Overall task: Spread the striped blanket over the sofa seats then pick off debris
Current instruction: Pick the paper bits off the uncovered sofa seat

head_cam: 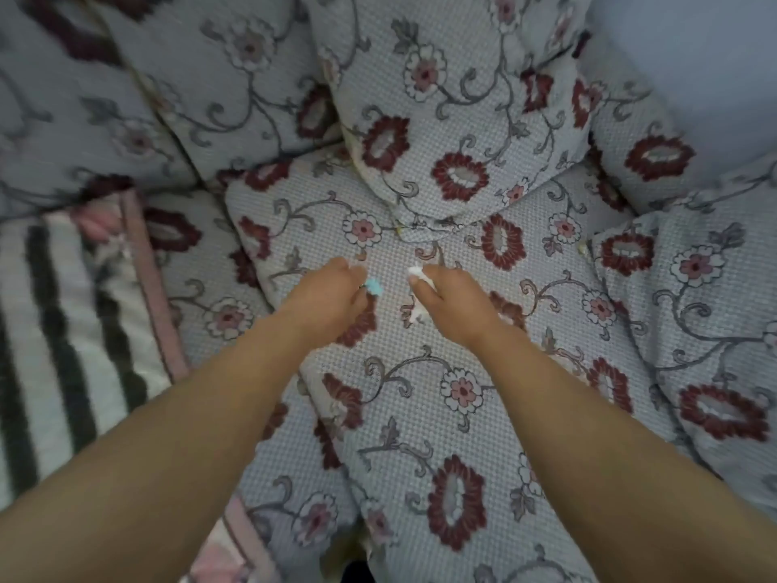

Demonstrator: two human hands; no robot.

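- Two bare arms reach forward in the head view, over a floral seat cushion (pixel 420 372).
- Left hand (pixel 332 292): fingers curled down, grip closed on a small blue scrap (pixel 374 286) showing at the fingertips.
- Right hand (pixel 452 298): fingers curled, grip pinching a white scrap (pixel 420 276); more white shows below the hand, can't tell if it is the same piece.
- Both hands sit near each other, apart, just above or touching the cushion; contact can't be told.
- Blanket (pixel 63 330): black and white stripes with pink edge, lying at far left on the sofa seat, beside the cushion, well apart from both hands. Covers only the left part of the visible seat; rest of seat shows floral fabric.
- Another bit of pink-edged fabric (pixel 235 549) at bottom centre-left, partly hidden by the left forearm.
- Pillow (pixel 441 111), same floral cloth, stands tilted behind the cushion, its lower corner touching it.
- More floral cushions at upper left (pixel 126 98) and right (pixel 693 309).
- Picture is blurred at the left edge.
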